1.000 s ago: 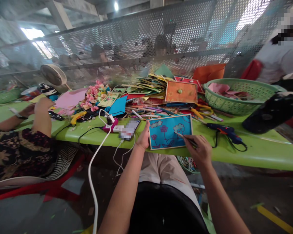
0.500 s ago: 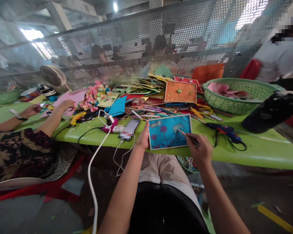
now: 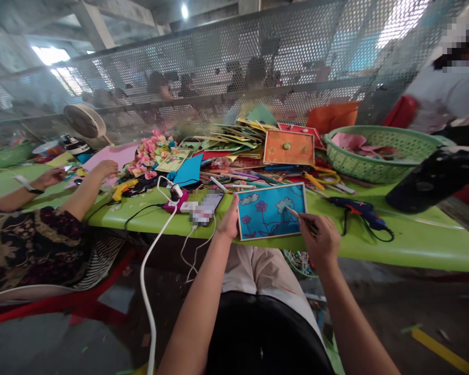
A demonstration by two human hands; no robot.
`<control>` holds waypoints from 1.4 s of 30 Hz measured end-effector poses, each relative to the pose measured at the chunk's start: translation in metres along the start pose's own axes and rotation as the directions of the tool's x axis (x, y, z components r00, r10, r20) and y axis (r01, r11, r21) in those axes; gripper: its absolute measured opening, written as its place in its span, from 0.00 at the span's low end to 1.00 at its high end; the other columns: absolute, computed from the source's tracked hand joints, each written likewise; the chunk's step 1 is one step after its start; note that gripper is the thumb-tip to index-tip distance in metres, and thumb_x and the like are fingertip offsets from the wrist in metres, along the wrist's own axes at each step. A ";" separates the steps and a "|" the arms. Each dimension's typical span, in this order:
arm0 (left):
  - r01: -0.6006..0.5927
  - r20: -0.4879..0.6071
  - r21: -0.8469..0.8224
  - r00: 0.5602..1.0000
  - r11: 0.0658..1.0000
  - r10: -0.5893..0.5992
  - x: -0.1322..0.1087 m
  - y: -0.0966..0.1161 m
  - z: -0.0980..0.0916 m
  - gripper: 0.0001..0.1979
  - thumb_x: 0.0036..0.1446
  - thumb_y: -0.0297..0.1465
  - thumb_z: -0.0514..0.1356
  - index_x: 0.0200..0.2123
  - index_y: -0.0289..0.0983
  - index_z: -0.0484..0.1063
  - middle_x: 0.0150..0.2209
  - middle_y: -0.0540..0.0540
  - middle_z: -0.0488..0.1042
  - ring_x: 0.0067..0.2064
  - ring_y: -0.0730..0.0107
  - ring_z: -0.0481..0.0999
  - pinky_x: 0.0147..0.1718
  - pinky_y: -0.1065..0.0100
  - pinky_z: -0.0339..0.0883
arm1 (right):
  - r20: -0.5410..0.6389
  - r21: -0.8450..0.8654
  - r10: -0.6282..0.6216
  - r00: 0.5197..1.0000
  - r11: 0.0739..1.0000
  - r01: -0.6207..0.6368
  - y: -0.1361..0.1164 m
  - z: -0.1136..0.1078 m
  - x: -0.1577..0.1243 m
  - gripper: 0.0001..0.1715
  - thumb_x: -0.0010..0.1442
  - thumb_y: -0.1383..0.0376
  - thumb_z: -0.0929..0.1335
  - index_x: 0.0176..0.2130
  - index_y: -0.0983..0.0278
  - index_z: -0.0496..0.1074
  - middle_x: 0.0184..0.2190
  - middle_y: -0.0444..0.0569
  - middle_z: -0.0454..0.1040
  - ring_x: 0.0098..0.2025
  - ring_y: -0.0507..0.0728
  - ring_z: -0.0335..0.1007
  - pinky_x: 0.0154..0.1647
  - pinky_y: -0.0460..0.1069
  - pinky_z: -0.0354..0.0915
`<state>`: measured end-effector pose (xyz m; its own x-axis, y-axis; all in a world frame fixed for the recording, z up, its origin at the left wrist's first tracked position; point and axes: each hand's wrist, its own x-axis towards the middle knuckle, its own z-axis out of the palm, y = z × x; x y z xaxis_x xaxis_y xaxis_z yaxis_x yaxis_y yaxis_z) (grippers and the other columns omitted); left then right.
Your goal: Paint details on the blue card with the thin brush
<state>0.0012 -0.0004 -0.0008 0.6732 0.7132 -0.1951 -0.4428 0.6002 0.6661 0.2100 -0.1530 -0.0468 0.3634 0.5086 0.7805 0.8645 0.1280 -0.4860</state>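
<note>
one framed blue picture (image 3: 271, 214) with drawn flowers (image 3: 261, 206) is held tilted at the near edge of a green table (image 3: 433, 237). the left hand (image 3: 230, 219) grips its left side. the right hand (image 3: 319, 235) has its fingers closed around a slim pen (image 3: 296, 212), its tip near a white patch (image 3: 284, 202); whether they touch cannot be told. a phone (image 3: 211, 206) lies left of the left hand, and a blue glue gun (image 3: 361, 210) lies right of the right hand.

Left grip (image 3: 230, 221) partly behind blue picture (image 3: 271, 211)
</note>
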 end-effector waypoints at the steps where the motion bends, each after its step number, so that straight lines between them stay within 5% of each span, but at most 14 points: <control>1: -0.002 0.004 -0.002 1.000 1.000 0.002 0.000 0.000 -0.001 0.32 0.77 0.54 0.55 0.73 0.45 0.73 0.58 0.41 0.86 0.64 0.45 0.84 0.65 0.46 0.78 | 0.011 0.003 -0.004 1.000 1.000 0.004 0.000 0.000 0.000 0.07 0.73 0.59 0.72 0.43 0.57 0.82 0.35 0.49 0.85 0.35 0.60 0.77 0.39 0.56 0.68; 10: -0.040 -0.024 0.016 0.999 0.999 0.041 0.002 -0.001 -0.002 0.34 0.73 0.54 0.62 0.73 0.43 0.74 0.57 0.40 0.87 0.62 0.43 0.85 0.65 0.46 0.77 | -0.012 -0.015 -0.015 1.000 1.000 0.015 0.001 0.001 -0.002 0.07 0.73 0.60 0.72 0.44 0.58 0.81 0.35 0.48 0.84 0.35 0.60 0.76 0.39 0.55 0.67; 16: -0.009 0.033 -0.020 0.999 1.000 0.009 0.001 0.000 -0.001 0.34 0.75 0.54 0.60 0.75 0.43 0.72 0.57 0.40 0.86 0.62 0.43 0.85 0.65 0.46 0.77 | 0.030 0.002 -0.008 1.000 1.000 0.008 0.000 0.000 -0.001 0.08 0.72 0.59 0.72 0.42 0.57 0.81 0.35 0.48 0.84 0.35 0.60 0.76 0.39 0.55 0.67; 21: 0.011 0.017 -0.028 1.000 1.000 -0.010 -0.001 0.001 0.002 0.32 0.77 0.53 0.56 0.74 0.43 0.73 0.58 0.40 0.86 0.62 0.44 0.85 0.66 0.46 0.76 | -0.044 -0.014 0.010 0.999 1.000 -0.010 0.000 0.001 -0.002 0.07 0.72 0.60 0.72 0.42 0.58 0.81 0.33 0.48 0.83 0.35 0.60 0.76 0.39 0.54 0.67; 42: 0.002 -0.017 -0.001 1.000 1.000 -0.002 -0.001 0.000 0.001 0.33 0.76 0.53 0.58 0.75 0.42 0.72 0.57 0.39 0.86 0.63 0.44 0.84 0.66 0.45 0.76 | -0.021 0.005 0.007 1.000 1.000 -0.007 0.000 0.000 -0.003 0.05 0.70 0.61 0.73 0.41 0.57 0.82 0.33 0.47 0.84 0.35 0.60 0.77 0.38 0.55 0.67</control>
<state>0.0009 -0.0008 0.0000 0.6641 0.7179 -0.2086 -0.4420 0.6021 0.6649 0.2091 -0.1547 -0.0485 0.3767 0.4916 0.7851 0.8603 0.1286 -0.4933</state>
